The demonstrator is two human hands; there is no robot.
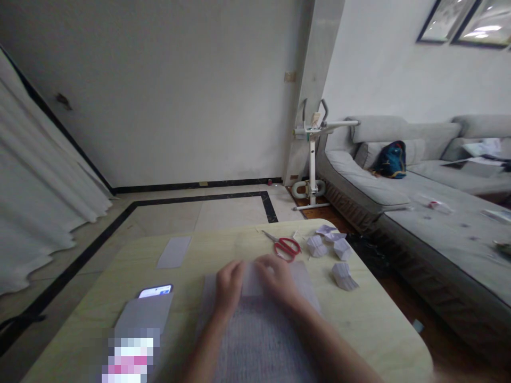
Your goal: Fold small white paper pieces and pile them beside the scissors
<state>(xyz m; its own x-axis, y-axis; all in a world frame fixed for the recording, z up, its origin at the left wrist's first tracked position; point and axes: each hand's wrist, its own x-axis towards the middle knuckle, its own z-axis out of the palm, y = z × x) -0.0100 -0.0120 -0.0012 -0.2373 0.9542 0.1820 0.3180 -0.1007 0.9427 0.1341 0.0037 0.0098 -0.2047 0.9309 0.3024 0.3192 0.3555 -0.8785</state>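
Observation:
My left hand point(229, 290) is closed, its curled fingers at the left edge of a small white piece of paper point(251, 282). At the right edge of the same piece, my right hand point(276, 279) is closed too, fingers bent over it. Both hands rest above a large sheet covered in lines of writing point(259, 340), which lies on the pale wooden table point(371, 330). Beyond my right hand lie scissors with red handles point(286, 249). The fingertips are partly hidden and slightly blurred.
Several folded paper pieces point(317, 246) sit at the table's far right. A white paper card point(174, 252) lies far left, with a phone point(155, 291) partly under a grey sheet point(146, 314) nearer me. A grey sofa point(355, 181) stands beyond the right edge.

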